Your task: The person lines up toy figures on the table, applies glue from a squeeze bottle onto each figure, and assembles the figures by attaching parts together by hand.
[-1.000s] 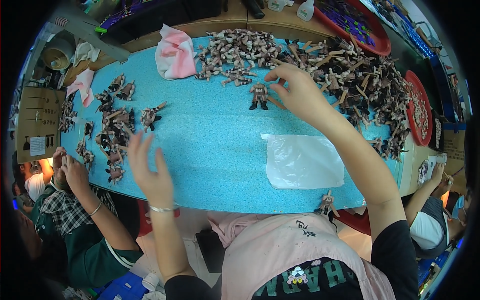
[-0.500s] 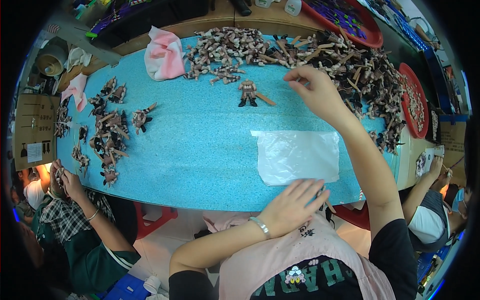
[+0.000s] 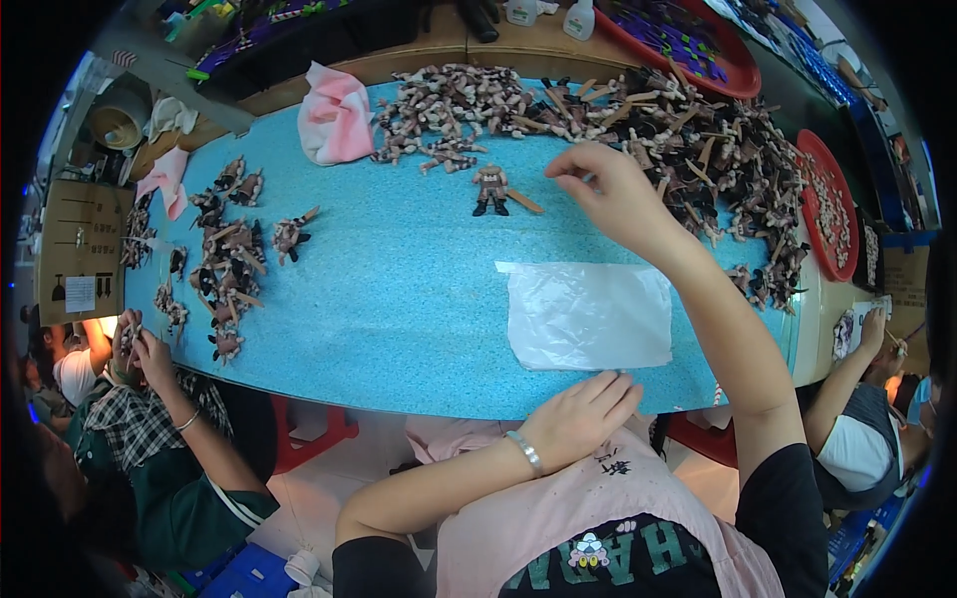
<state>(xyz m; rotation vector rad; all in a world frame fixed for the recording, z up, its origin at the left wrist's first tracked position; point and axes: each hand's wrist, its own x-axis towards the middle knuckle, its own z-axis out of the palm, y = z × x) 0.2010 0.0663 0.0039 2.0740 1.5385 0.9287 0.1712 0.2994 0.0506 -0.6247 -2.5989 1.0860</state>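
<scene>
Over the blue table mat [image 3: 399,299], my right hand [image 3: 603,189] hovers with fingers bent and a small gap at the thumb; nothing shows in it. Just left of it lies a toy figure [image 3: 490,189] with dark boots and a tan sword [image 3: 524,201] at its side. My left hand [image 3: 578,414] is curled close to my body at the table's near edge. Its fingers bend down over something mostly hidden beneath them. Between my hands, a clear plastic sheet [image 3: 588,314] lies flat on the mat.
Piles of toy figures [image 3: 698,140] cover the far right, with more figures [image 3: 229,259] at left. A pink and white cloth [image 3: 336,115] lies at the back. Red trays [image 3: 847,239] of small parts stand at right. Co-workers' hands [image 3: 150,354] work at both sides.
My right hand has shifted slightly left, toward the lone figure. My left fingers have curled in, covering the tan and dark piece that poked out beside them. The view has shifted a little.
</scene>
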